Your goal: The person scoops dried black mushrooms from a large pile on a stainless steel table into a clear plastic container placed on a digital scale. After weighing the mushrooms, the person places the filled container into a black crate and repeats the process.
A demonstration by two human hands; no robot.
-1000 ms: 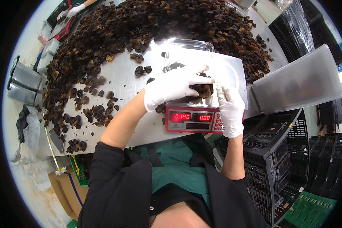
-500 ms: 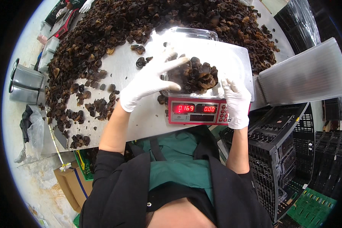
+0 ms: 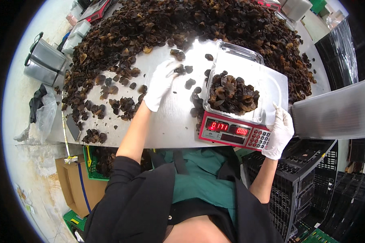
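Since the earlier frames, the left hand [image 3: 161, 83] has left the tray and moved out over the table [image 3: 166, 121], where it now rests among loose dried dark fungus pieces [image 3: 182, 71]. The right hand [image 3: 279, 131] has stayed at the right end of the scale [image 3: 235, 133].

Packages and displays:
- A clear plastic tray [image 3: 239, 81], rectangular with rounded corners, sits on the scale platform. It holds a heap of dried fungus [image 3: 231, 94] in its near half; the far half is bare.
- The scale has a red front panel with two lit red number displays and a white keypad at the right end.
- A brown cardboard box [image 3: 71, 190] stands on the floor at lower left, beside a green crate [image 3: 94, 162].
- Black crates [image 3: 308, 178] stand at lower right.
- A large heap of fungus [image 3: 182, 24] covers the far part of the table.

Hands, both in white gloves:
- Left hand: fingers loosely curled, fingertips touching loose pieces on the table. Whether it grips any piece cannot be told.
- Right hand: fingers partly closed, touching the right edge of the scale near the keypad and the tray's corner.
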